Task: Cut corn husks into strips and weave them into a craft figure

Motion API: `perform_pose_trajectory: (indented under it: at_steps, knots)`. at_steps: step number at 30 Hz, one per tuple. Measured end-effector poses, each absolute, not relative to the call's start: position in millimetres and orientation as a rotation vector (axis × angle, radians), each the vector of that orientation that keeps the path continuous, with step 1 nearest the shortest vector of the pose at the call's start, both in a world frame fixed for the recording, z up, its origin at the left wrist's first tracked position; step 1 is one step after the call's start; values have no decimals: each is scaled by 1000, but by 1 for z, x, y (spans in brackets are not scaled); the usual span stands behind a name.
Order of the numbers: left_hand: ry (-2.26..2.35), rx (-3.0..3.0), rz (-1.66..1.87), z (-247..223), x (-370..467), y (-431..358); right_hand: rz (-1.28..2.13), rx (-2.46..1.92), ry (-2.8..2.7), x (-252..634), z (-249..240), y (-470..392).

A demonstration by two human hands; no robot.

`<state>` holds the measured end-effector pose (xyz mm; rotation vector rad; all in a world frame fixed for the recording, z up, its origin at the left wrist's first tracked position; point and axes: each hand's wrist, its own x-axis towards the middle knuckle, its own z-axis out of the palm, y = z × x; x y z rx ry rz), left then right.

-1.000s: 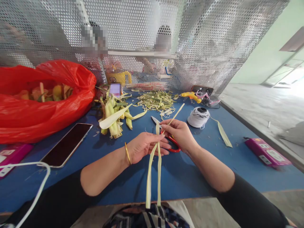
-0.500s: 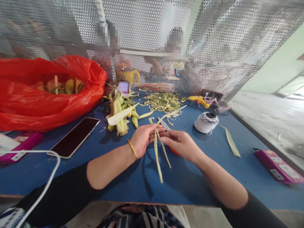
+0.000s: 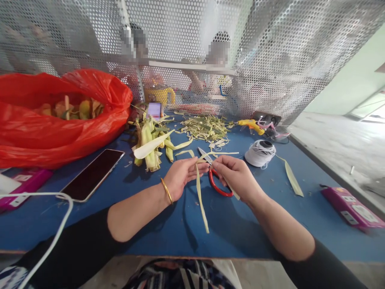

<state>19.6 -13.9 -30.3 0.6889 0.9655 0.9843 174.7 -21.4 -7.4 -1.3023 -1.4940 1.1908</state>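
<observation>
My left hand (image 3: 182,176), with a gold bangle at the wrist, pinches the crossing point of several pale husk strips (image 3: 202,196). One strip hangs down toward the table's front edge, and others spread left and right. My right hand (image 3: 233,172) is closed on one of the strips, whose end shows below the palm. Beneath my hands lie scissors (image 3: 221,188) with red handles, their blades pointing away to the upper left. Behind my left hand is a bundle of green-yellow husks (image 3: 148,146). A white thread spool (image 3: 260,153) stands right of my right hand.
A red plastic bag (image 3: 60,140) fills the left side, beside a phone (image 3: 93,174) and a purple power strip (image 3: 30,186). Husk scraps (image 3: 204,127), a yellow glue gun (image 3: 251,126) and another purple strip (image 3: 350,206) lie farther round. People sit behind the perforated screen (image 3: 186,36).
My right hand has moved slightly right and up, drawing a strip that hung down before over to the right. The red scissor handles are now more visible.
</observation>
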Motion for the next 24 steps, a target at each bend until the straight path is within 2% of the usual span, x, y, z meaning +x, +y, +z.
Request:
perform_pose_trajectory:
  at_steps: [7, 15, 17, 20, 24]
  knots:
    - [952, 755, 880, -30, 21, -18, 1067, -1208, -1501, 177, -11, -23]
    - [780, 743, 893, -33, 23, -22, 822, -666, -2281, 177, -8, -33]
    - [768, 660, 938, -32, 23, -20, 762, -759, -2176, 180, -7, -31]
    - [776, 581, 1021, -29, 25, -17, 789, -1127, -1878, 182, -12, -27]
    - [789, 585, 1097, -28, 26, -16, 1119, -1252, -1838, 175, -26, -24]
